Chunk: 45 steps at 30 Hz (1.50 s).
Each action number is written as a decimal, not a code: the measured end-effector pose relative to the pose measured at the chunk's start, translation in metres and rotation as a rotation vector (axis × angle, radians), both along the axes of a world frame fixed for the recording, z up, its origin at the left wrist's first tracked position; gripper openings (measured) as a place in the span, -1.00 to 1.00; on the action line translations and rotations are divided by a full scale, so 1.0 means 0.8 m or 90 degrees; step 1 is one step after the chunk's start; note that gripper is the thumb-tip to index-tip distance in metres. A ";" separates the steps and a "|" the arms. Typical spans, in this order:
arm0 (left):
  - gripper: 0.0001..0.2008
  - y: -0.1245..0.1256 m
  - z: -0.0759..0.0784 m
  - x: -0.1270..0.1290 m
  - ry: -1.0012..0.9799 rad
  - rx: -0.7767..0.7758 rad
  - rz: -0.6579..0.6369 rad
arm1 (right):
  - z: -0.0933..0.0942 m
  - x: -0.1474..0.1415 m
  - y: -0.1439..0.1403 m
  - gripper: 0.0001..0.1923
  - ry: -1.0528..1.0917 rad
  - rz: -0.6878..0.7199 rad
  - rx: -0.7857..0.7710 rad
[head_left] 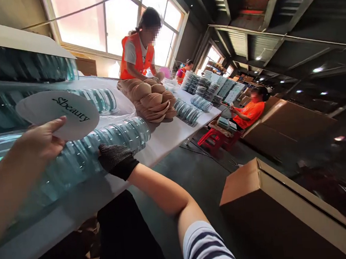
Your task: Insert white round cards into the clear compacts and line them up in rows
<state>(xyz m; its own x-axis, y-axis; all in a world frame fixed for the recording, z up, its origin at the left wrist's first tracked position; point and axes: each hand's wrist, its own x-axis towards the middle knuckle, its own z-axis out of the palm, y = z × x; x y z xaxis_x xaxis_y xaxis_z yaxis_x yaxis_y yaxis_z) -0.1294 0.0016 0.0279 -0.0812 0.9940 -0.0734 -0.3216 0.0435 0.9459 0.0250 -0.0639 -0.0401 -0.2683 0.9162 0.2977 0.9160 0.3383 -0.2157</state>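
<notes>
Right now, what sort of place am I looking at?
Probably a packing or assembly workshop: a person in an orange vest stands at a long white table bearing rows of clear containers, with a large cardboard box nearby.

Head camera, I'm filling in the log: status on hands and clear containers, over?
Left hand holding printed white card. Black-gloved right hand against near row of clear containers. Beige cups piled beyond row's far end.

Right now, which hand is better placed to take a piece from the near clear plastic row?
Probably the right hand: it is right beside the clear plastic row, while the left hand is busy holding the white card.
</notes>
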 end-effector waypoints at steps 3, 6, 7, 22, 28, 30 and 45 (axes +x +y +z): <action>-0.85 -0.009 0.004 0.009 -0.056 -0.011 0.026 | -0.004 0.004 -0.003 -0.73 0.016 0.018 -0.030; -0.85 0.005 -0.003 0.014 -0.162 0.013 0.096 | -0.013 0.017 0.007 -0.74 0.087 0.108 -0.141; -0.86 0.012 -0.008 0.014 -0.161 0.021 0.113 | -0.016 0.022 0.012 -0.69 0.133 0.152 -0.193; -0.52 -0.071 -0.014 0.003 -0.009 0.129 -0.005 | 0.051 0.024 0.015 -0.56 0.338 0.084 0.324; -0.59 -0.097 -0.006 -0.001 -0.013 0.143 0.005 | 0.042 -0.004 -0.006 -0.38 0.412 0.002 0.385; -0.60 -0.101 -0.005 -0.003 -0.012 0.137 0.019 | 0.043 -0.005 -0.008 -0.42 0.397 0.006 0.379; -0.71 -0.038 0.001 -0.038 -0.178 0.105 0.107 | 0.044 0.042 -0.096 -0.54 0.331 -0.222 0.236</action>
